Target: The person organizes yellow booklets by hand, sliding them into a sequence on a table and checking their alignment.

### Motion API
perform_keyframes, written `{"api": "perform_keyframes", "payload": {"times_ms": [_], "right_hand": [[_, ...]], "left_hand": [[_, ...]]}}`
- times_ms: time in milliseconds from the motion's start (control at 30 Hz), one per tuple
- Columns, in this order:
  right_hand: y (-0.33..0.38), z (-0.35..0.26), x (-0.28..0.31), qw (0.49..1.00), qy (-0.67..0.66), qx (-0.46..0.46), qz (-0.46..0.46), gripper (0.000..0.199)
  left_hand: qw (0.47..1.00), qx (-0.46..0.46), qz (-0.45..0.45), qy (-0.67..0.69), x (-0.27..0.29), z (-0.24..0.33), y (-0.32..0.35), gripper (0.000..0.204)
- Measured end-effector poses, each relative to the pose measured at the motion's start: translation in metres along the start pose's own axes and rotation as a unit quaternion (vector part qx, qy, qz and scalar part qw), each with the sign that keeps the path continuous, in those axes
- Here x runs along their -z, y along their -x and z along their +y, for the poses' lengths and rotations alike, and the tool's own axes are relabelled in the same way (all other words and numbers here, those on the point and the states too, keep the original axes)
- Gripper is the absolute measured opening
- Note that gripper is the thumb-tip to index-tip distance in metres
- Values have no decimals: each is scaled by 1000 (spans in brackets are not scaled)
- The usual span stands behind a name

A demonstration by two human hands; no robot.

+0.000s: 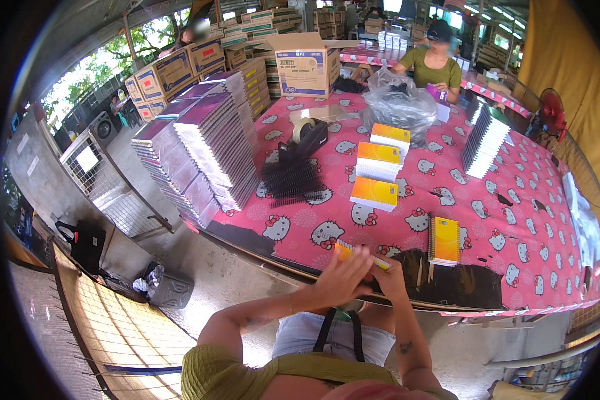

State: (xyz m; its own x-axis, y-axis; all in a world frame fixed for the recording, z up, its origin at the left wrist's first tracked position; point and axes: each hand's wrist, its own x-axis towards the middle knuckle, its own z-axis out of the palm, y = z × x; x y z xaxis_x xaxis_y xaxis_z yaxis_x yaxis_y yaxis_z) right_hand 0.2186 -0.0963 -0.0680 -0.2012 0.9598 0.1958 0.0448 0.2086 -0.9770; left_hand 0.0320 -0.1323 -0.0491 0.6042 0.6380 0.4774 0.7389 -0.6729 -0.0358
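Observation:
At the table's near edge, a small yellow notebook is between my two hands. My left hand lies across it from the left, covering most of its cover. From the right, my right hand grips its other end; those fingers are partly hidden. A yellow spiral notebook lies to the right, its black coil on the left side. Farther back stand three short stacks of yellow notebooks. Left of them sits a pile of black spiral coils, with a black tape dispenser behind.
Tall stacks of spiral notebooks crowd the table's left side. Another notebook stack stands at the right. Clear plastic bags lie toward the back, near a seated co-worker. An open carton sits at the far edge. The pink tablecloth is torn in front.

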Motion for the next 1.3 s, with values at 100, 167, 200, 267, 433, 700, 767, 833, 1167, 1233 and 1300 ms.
{"api": "perform_keyframes", "payload": {"times_ms": [100,167,200,267,433,700,767,833,1167,1233,1300], "right_hand": [[-2,1,-7,1000,12,-17,-11,20],[0,-1,-5,1000,-21,6,-1,18],[-1,2,2,1000,15,7,0,19],[2,8,5,997,72,-10,8,21],[-6,9,-2,996,91,-14,-1,24],[-4,3,-4,998,61,-10,4,18],[-5,6,-5,999,45,10,17,18],[-4,3,-5,998,58,16,14,19],[-6,-13,-1,992,117,-52,-19,26],[-6,-24,2,991,124,-46,-16,29],[-2,-34,3,988,150,16,-12,33]], "left_hand": [[999,32,17,-24,13,-15,-27,83],[1000,10,19,21,2,-5,-11,81],[999,23,24,23,-7,-1,-13,82],[998,46,9,32,-7,4,-20,83],[999,33,9,34,-19,-2,-15,87],[998,18,47,30,-21,5,-2,76],[992,40,92,75,-11,9,-8,58],[993,52,25,101,4,-17,-37,48],[990,34,96,103,-5,-3,-21,52],[982,59,125,130,3,-9,-36,44],[983,35,91,157,7,-24,-44,33]]}}
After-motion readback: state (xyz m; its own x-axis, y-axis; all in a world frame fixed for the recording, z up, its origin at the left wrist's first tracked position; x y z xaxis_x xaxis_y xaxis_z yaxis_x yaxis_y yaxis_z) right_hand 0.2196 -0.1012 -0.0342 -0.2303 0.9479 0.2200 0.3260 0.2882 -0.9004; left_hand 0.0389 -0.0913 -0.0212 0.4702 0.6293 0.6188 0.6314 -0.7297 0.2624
